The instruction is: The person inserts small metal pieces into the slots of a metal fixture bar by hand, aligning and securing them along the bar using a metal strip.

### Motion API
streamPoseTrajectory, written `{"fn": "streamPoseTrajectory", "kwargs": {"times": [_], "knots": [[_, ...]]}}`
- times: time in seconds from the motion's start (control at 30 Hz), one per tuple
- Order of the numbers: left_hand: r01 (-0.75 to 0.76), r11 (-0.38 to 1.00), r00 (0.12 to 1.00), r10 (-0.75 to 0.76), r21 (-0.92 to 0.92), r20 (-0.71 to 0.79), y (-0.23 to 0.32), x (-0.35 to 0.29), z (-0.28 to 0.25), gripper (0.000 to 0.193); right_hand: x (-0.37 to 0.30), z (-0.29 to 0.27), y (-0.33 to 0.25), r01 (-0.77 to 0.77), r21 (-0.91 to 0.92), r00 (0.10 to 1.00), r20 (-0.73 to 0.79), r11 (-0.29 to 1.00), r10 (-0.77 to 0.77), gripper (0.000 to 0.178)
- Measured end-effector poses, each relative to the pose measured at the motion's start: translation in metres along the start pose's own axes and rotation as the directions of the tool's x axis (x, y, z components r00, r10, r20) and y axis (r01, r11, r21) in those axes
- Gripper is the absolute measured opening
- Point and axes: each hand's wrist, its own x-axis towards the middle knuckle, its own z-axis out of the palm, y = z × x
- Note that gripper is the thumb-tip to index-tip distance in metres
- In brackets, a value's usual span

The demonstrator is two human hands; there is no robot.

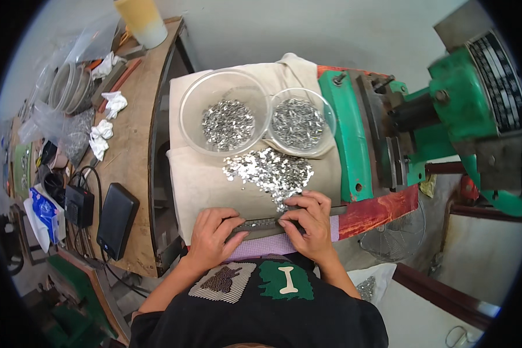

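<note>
A long dark metal bar [255, 224] lies crosswise near the front of the cloth, with small bright metal pieces along its top. My left hand [213, 236] is closed round the bar's left end. Over its right part is my right hand [310, 227], thumb and index finger pinched at the bar; whatever they hold is too small to make out. Just beyond my right fingers spreads a loose pile of shiny flat metal pieces [271, 172]. Behind it stand a large clear plastic tub [192, 124] and a smaller clear tub [329, 119], both containing small metal parts.
A green machine press [348, 145] stands close at the right on a red board [377, 214]. Left is a wooden bench [136, 116] with a black box-shaped device [118, 220], cables, crumpled tissues [115, 104] and plastic bags. A fan [394, 232] sits low at right.
</note>
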Motion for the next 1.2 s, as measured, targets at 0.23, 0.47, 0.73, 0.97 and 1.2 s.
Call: {"fn": "streamPoseTrajectory", "kwargs": {"times": [0.23,0.47,0.73,0.97,1.2], "knots": [[0.035,0.999,0.999,-0.035,-0.01,0.03,-0.001,0.003,0.0,0.03,0.0,0.001,-0.003,0.048,-0.014,0.997,0.064,0.999,-0.047,0.021],[-0.04,0.999,0.999,0.041,-0.02,0.021,0.001,0.013,0.0,0.027,0.005,0.007,-0.011,0.142,-0.131,0.983,0.134,0.981,-0.125,0.023],[-0.137,0.99,0.99,0.136,0.04,0.02,0.002,0.018,0.0,0.022,0.033,-0.006,-0.015,0.128,-0.129,0.976,0.195,0.983,-0.101,0.023],[-0.145,0.989,0.989,0.145,0.034,0.011,0.005,0.015,0.005,0.013,0.073,0.018,-0.01,0.236,-0.164,0.961,0.189,0.958,-0.204,0.024],[0.053,0.986,0.999,-0.052,-0.161,0.008,0.014,0.012,0.02,0.012,0.081,0.03,-0.015,0.324,-0.187,0.929,0.246,0.927,-0.275,0.019]]}}
